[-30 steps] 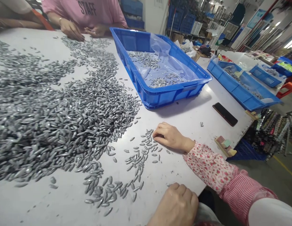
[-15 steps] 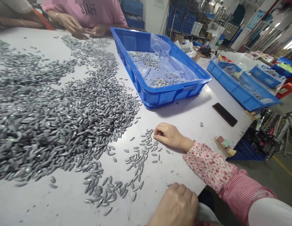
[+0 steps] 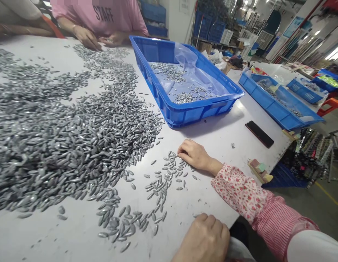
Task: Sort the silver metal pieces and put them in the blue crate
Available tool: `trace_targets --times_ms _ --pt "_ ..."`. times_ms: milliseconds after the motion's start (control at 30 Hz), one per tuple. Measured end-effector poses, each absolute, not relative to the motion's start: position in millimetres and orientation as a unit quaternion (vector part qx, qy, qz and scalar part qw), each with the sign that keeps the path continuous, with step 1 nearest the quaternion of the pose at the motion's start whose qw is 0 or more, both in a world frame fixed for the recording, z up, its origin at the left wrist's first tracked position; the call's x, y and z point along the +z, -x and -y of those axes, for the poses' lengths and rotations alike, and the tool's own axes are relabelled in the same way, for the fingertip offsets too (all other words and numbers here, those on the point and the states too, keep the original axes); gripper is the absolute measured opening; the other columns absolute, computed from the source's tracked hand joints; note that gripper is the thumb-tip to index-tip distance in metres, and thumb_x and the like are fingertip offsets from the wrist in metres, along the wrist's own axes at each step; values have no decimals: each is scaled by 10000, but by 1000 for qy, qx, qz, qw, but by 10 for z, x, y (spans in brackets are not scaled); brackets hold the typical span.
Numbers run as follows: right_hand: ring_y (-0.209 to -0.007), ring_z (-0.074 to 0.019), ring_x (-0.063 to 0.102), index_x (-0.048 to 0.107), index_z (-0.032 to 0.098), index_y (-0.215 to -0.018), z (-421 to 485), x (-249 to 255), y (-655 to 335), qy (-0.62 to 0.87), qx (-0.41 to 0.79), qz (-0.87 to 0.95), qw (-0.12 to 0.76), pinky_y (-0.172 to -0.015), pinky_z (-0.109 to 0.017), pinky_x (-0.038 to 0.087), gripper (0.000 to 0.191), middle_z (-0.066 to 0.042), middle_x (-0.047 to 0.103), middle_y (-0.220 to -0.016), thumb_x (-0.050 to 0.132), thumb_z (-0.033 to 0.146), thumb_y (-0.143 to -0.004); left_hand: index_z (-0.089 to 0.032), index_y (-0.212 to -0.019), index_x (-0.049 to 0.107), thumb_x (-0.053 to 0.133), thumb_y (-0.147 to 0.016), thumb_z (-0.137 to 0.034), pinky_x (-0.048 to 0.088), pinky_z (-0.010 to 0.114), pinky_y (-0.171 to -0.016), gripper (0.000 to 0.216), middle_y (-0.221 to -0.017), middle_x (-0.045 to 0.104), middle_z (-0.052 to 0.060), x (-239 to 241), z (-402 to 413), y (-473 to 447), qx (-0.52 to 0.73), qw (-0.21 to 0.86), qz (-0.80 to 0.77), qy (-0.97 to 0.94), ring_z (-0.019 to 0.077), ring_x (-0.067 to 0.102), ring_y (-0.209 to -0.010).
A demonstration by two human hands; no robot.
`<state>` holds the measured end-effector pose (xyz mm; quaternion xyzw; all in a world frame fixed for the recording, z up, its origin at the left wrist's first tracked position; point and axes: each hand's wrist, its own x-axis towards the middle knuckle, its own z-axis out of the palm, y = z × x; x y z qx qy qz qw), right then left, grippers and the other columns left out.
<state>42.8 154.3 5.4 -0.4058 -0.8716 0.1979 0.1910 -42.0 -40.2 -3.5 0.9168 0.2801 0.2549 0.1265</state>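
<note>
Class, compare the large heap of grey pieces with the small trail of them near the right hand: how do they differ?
The large heap spreads broadly, while the small trail forms a narrow, curving band. The large heap is densely piled; the small trail is sparser, with white table showing between pieces. Both consist of slim, grey pieces tapering at the ends.

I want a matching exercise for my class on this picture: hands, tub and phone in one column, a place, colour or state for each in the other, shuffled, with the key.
Column one
1. right hand
2. big tub
3. left hand
4. phone

Column two
A. at the picture's bottom edge, knuckles up
B. dark, lying flat on the table
C. beside loose grey pieces, flowered sleeve behind it
D. blue, with a clear plastic sheet inside

Pairs: 1-C, 2-D, 3-A, 4-B
</note>
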Motion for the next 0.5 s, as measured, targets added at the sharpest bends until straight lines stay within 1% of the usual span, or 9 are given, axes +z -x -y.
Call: trace_targets --times_ms 133,233,367,500 --pt "-877 -167 524 602 183 -850 -1530 40 -433 405 183 874 197 -787 -281 404 79 -32 607 -903 581 177 -926 -177 -795 496 711 -808 -161 324 318 -540 216 -705 600 -24 -40 406 416 259 123 -280 -916 171 514 -581" --pt "-881 -171 524 611 180 -851 -1517 47 -432 403 178 876 195 -795 -286 407 73 -37 605 -905 581 169 -917 -178 -787 493 711 -811 -169 319 318 -537 219 -689 592 -25 -50 412 415 263 122 -280 -915 171 507 -571" --pt "-852 -155 550 650 177 -827 -1539 101 -475 379 239 869 209 -786 -274 420 55 -21 613 -865 635 160 -877 -180 -785 488 694 -831 -178 308 317 -537 211 -685 591 -21 -60 415 418 265 120 -278 -915 169 504 -569" --pt "-816 -138 574 678 159 -846 -1592 149 -559 393 288 835 256 -782 -272 434 93 -28 637 -855 600 135 -889 -180 -784 491 708 -822 -190 300 317 -530 220 -681 587 -23 -71 413 413 275 119 -278 -912 167 497 -565"
